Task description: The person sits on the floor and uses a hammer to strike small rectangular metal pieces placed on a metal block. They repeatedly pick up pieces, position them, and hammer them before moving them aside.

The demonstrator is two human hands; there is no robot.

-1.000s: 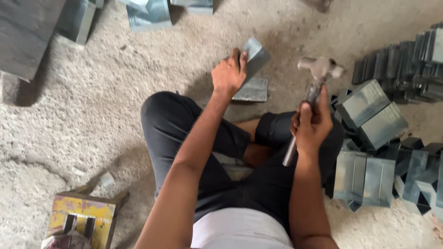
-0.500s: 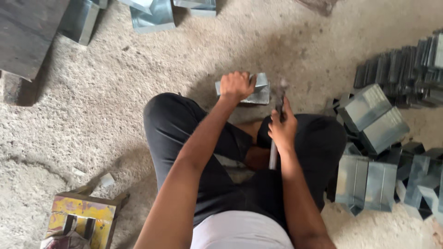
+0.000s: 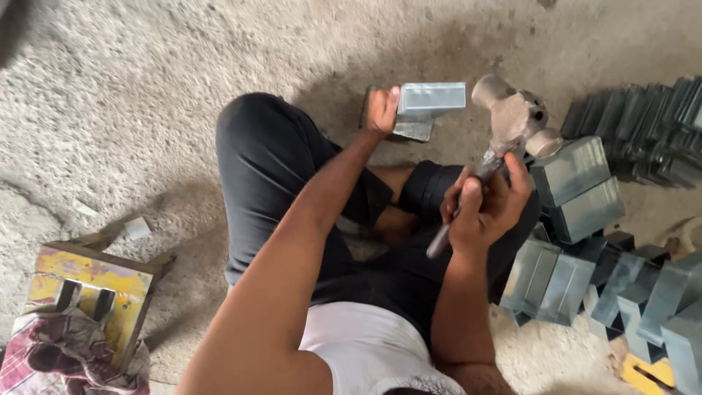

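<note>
Hammer raised beside a folded metal piece

While the left hand (image 3: 382, 110) pinches a folded grey metal piece (image 3: 428, 104) near the upper centre of the frame, just above the knees, the right hand (image 3: 486, 208) is wrapped tightly around a hammer (image 3: 512, 121). Similar metal boxes (image 3: 578, 183) lie at the right on the concrete floor (image 3: 146, 110).

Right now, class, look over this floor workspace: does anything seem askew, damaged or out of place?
Little stands out. The folded grey sheet-metal pieces on the floor by the right hand lie jumbled at mixed angles, not stacked. The yellow-painted wooden block looks scuffed, a chequered cloth partly over it. Nothing looks spilled or broken.
</note>
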